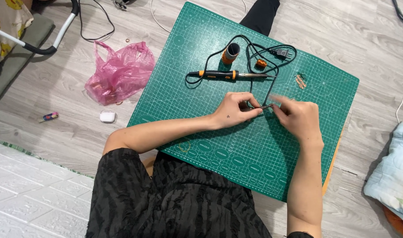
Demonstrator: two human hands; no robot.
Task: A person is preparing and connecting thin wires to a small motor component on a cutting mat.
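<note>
My left hand and my right hand meet over the middle of a green cutting mat. Both pinch a thin dark wire or small metal piece between their fingertips; the right hand's fingers are blurred. Just beyond the hands lies a soldering iron with a black and orange handle, its black cord looping to a plug. An orange and black cylinder stands upright behind the iron.
A small orange part and copper bits lie on the mat's far right. A pink plastic bag, a white earbud case and a small tube lie on the wooden floor to the left. A pale cushion lies at the right.
</note>
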